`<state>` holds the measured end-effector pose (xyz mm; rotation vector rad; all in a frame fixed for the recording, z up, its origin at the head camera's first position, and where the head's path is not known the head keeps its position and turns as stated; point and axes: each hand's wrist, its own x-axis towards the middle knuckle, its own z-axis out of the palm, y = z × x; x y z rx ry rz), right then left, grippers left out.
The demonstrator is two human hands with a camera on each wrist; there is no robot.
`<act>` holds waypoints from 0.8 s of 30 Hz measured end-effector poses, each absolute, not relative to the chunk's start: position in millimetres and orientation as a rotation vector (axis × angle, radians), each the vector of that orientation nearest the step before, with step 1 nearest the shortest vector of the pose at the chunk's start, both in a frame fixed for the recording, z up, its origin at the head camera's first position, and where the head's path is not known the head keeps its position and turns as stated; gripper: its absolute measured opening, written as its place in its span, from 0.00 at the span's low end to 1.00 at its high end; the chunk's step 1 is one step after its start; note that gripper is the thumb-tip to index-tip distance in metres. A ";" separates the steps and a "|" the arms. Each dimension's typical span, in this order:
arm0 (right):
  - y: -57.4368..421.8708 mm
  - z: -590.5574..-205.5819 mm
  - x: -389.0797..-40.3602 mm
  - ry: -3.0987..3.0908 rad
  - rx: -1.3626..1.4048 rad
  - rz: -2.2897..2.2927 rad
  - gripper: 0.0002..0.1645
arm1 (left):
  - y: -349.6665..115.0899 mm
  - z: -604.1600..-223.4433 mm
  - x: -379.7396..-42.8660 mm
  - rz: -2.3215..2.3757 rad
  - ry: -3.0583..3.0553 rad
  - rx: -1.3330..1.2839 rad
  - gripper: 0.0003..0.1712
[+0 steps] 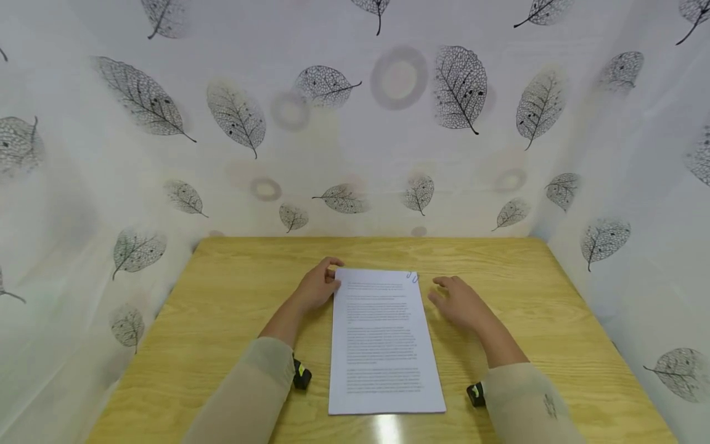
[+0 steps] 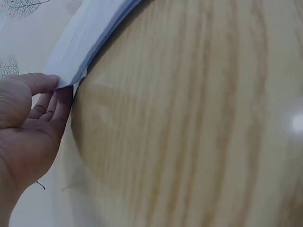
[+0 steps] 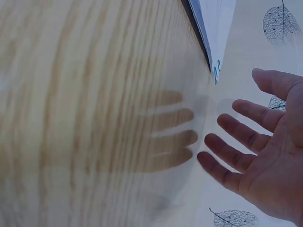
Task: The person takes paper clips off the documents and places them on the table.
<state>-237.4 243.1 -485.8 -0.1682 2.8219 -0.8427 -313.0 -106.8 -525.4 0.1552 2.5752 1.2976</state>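
One stack (image 1: 383,345) with two clips (image 1: 415,279) is seen between the side edges of the desk (image 1: 238,277); its far left corner is pinched by the left hand (image 1: 317,285), the right hand (image 1: 459,303) held wide, apart.

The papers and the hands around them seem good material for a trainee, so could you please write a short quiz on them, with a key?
1. True or false: the right hand is apart from the papers.
2. At which corner of the papers, in the head view, are the clips? (a) near left (b) far right (c) near right
3. Which corner of the papers, in the head view, does the left hand grip?

Key:
1. True
2. b
3. The far left corner
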 end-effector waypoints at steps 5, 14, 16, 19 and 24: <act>241.1 -494.5 -250.6 2.769 -0.104 -1.002 0.35 | -110.5 -530.5 -310.9 1.396 2.527 0.166 0.24; 232.5 -515.2 -273.1 2.660 0.018 -1.246 0.37 | -116.5 -540.5 -312.6 1.479 2.488 0.162 0.23; 229.2 -516.3 -275.5 2.628 0.049 -1.308 0.38 | -117.1 -541.3 -312.6 1.484 2.477 0.163 0.23; 223.2 -517.3 -277.9 2.567 0.107 -1.405 0.37 | -117.9 -542.5 -312.3 1.499 2.462 0.158 0.23; 215.5 -515.6 -278.4 2.473 0.231 -1.570 0.32 | -118.6 -542.9 -311.1 1.561 2.423 0.136 0.23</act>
